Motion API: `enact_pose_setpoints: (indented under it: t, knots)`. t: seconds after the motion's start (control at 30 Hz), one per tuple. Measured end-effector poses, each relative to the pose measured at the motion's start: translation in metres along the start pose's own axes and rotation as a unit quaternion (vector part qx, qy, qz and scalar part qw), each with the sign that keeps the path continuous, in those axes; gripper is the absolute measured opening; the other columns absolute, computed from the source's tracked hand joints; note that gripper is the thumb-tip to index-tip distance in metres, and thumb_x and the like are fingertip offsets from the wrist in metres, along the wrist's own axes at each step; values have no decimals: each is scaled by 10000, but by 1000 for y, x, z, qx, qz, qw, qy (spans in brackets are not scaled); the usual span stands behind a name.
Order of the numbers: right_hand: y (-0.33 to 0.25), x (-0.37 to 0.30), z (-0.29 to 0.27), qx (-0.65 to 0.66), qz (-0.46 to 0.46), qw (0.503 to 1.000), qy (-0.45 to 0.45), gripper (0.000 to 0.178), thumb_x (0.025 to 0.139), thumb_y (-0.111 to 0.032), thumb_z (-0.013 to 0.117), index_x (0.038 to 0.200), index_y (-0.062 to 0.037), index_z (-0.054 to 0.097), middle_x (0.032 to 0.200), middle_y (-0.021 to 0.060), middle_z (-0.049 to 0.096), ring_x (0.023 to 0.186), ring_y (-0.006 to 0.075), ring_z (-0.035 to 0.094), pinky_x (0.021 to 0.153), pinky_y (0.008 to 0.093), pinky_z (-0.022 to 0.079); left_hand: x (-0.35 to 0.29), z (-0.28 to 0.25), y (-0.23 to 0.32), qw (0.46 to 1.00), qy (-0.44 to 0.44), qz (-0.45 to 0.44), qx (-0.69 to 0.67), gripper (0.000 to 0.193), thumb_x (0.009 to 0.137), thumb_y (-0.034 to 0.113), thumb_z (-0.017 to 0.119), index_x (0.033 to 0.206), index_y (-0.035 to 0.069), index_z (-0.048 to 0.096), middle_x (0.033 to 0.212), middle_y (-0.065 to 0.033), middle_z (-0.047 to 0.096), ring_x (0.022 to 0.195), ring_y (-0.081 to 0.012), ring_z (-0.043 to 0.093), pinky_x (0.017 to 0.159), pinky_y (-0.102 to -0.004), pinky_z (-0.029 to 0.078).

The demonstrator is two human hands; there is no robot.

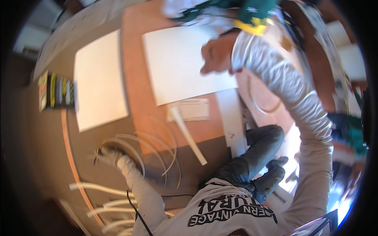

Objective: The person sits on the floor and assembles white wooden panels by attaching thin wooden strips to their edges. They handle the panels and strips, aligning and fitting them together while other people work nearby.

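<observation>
My right hand (218, 53) is raised over a white sheet (189, 74), its fingers smeared by motion. Whether it grips anything does not show. Low on the left, my left hand (110, 155) is near the dark table surface, greyish and blurred. A small dark and yellow thing shows at its fingertips, too blurred to name or to tell if it is held. Thin pale curved strips (167, 153) lie just right of my left hand. A straight white strip (189, 135) lies slantwise, its upper end over a small white label-like card (195, 109).
Another white sheet (100, 80) lies at the left, beside a black and yellow package (57, 91). Thick cream-coloured curved strips (102, 189) are at the lower left. A dark cable (138, 214) runs past my left arm. Green and white cloth (220, 11) is at the far edge.
</observation>
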State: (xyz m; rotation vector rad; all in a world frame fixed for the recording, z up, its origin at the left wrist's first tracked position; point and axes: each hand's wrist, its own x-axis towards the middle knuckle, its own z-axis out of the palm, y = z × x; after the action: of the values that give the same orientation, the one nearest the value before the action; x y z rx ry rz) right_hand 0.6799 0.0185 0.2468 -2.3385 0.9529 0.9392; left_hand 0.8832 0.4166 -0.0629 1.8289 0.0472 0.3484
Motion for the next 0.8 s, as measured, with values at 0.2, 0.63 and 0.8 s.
enact_pose_setpoints:
  t: [0.2, 0.63, 0.8]
  knots:
    - [161, -150, 132, 112, 89, 987, -74, 431, 890, -423, 546, 744, -27, 632, 537, 58, 593, 441, 158, 565, 434, 301, 478, -17, -12, -2, 990, 32, 26, 132, 475, 936, 319, 502, 1232, -50, 465, 1172, -255, 533, 1037, -342, 564, 874, -412, 488]
    - [434, -249, 641, 709, 286, 552, 334, 448, 887, -362, 553, 1199, -41, 522, 984, 168, 641, 769, 265, 647, 561, 394, 546, 2, 26, 146, 961, -220, -66, -153, 371, 826, 513, 521, 759, 148, 530, 609, 2, 508, 477, -134, 471, 418, -260, 358]
    - [440, -244, 670, 543, 259, 766, 227, 445, 889, -347, 580, 1206, -38, 538, 843, 113, 647, 600, 166, 609, 521, 298, 504, -167, 76, 195, 819, -535, 210, -8, 304, 889, 311, 604, 1038, 46, 607, 776, -26, 579, 636, -106, 521, 561, -287, 447]
